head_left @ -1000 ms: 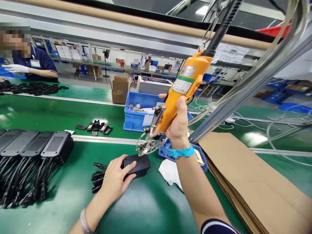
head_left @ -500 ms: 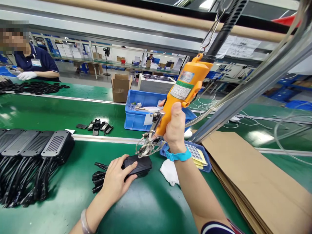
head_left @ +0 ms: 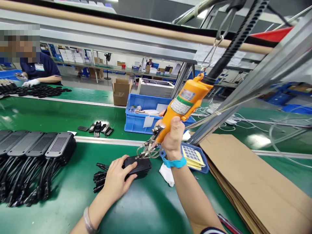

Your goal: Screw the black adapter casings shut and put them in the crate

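My right hand (head_left: 172,136) is wrapped round an orange electric screwdriver (head_left: 183,104) that hangs from a black cable above. Its metal tip (head_left: 143,153) touches the top of a black power adapter (head_left: 139,165) lying on the green bench mat. My left hand (head_left: 116,179) presses down on the near end of that adapter, fingers curled over it. The adapter's black cables (head_left: 99,177) stick out to the left of my left hand.
A row of black adapters with cables (head_left: 36,152) lies at the left. A blue bin (head_left: 146,113), a small blue tray of labels (head_left: 195,157), a white cloth (head_left: 167,172) and brown cardboard sheets (head_left: 255,188) surround the spot. Another person (head_left: 36,73) works at the far left.
The screwdriver has come down and leaned over until its tip meets the adapter. My left hand has stayed on the adapter.
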A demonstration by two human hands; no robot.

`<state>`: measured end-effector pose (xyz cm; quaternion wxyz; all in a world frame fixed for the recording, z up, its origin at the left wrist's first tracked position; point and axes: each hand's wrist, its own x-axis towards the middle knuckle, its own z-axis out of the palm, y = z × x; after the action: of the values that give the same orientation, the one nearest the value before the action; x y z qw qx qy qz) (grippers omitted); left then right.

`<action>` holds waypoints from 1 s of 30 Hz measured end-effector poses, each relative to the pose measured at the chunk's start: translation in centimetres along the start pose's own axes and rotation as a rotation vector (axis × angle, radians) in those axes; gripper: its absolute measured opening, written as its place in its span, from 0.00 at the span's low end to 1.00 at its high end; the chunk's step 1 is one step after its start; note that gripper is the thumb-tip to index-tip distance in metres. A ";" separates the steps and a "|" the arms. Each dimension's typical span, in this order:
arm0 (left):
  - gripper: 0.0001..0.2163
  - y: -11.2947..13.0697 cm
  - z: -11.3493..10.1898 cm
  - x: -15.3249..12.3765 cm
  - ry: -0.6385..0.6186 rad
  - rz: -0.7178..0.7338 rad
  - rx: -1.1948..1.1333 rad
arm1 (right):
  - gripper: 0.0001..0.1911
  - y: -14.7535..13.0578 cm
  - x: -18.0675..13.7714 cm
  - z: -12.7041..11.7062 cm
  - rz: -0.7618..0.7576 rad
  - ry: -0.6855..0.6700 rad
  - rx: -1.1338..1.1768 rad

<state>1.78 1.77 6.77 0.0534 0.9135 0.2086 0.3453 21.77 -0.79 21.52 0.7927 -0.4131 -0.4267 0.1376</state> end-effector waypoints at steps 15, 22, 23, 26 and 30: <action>0.17 -0.1 0.2 0.0 0.019 0.028 0.078 | 0.24 -6.0 0.6 -0.5 -0.053 0.057 -0.017; 0.17 0.1 0.2 0.0 0.027 0.031 0.090 | 0.24 -2.9 -1.0 -0.8 0.012 0.027 -0.041; 0.17 0.1 0.2 0.0 0.029 0.031 0.088 | 0.24 -2.8 -1.1 -0.8 0.012 0.027 -0.043; 0.17 0.2 0.2 0.1 0.032 0.038 0.080 | 0.24 -2.8 -1.3 -0.7 0.014 0.032 -0.064; 0.18 0.3 0.2 0.1 0.033 0.036 0.068 | 0.22 -2.8 -1.6 -0.6 0.006 0.042 -0.098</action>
<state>2.06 1.51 6.78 0.0129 0.9125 0.2046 0.3539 20.88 -3.75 22.58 0.7799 -0.4555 -0.4149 0.1099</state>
